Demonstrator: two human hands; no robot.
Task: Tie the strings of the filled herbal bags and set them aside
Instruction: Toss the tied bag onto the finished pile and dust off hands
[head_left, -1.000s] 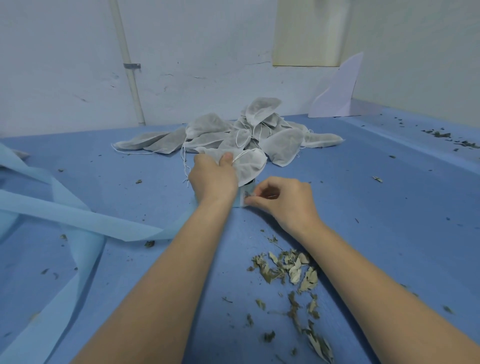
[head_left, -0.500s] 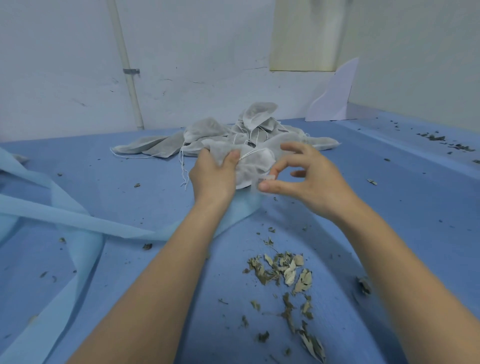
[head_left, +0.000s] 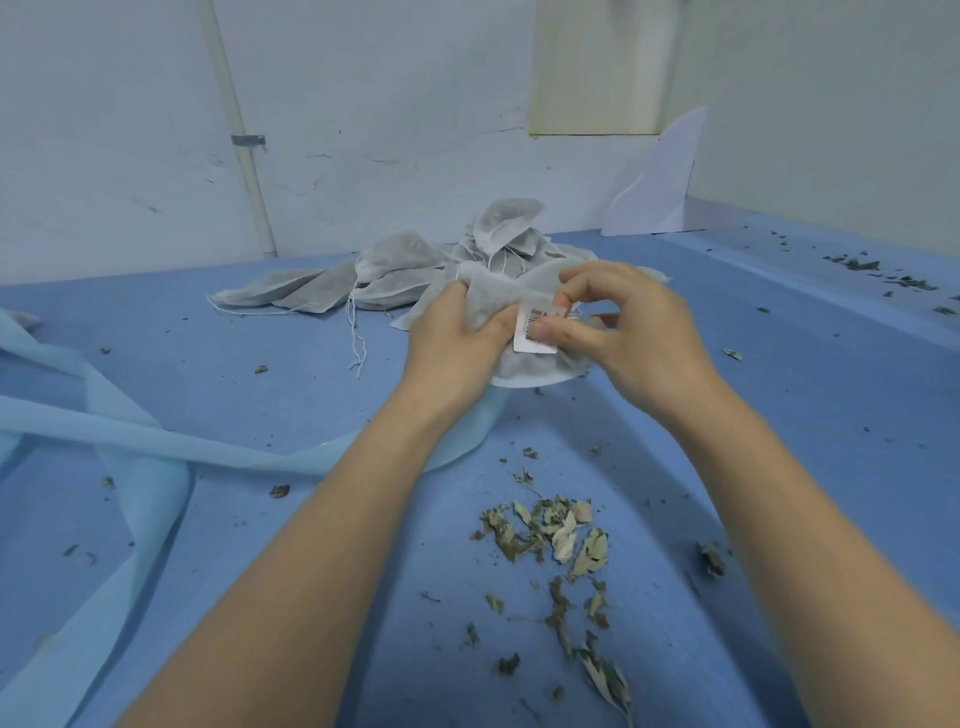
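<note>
Head view: left hand grips a herbal bag; right hand pinches its barcode label, bag pile at 11 o'clock.

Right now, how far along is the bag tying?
A pile of filled bags already lies at the back; whether they're tied is unclear. In hand: the left hand grips one bag while the right hand pinches a barcode label against it. Tying and setting aside remain.

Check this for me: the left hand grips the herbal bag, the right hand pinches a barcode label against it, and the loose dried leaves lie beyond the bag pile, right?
Not quite. The head view shows the loose dried leaves in front of the bag pile, between the forearms. The rest holds: left hand grips the herbal bag, right hand pinches the barcode label.
</note>
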